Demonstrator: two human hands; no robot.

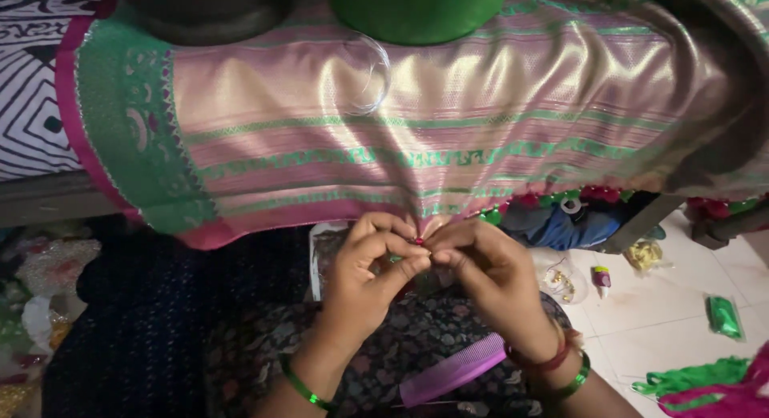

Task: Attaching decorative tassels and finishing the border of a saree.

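green shiny packet (pixel 725 316) on floor, clear plastic packet (pixel 561 280) nearby

Single head-worn view, looking steeply down, close over the lap, draped cloth (pixel 416 138) ahead

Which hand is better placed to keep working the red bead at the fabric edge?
Probably the right hand: its fingertips pinch at the red bead, while the left hand seems to steady the fabric edge beside it.

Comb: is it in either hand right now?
No, the pink comb lies on the lap while both hands pinch the fabric edge.
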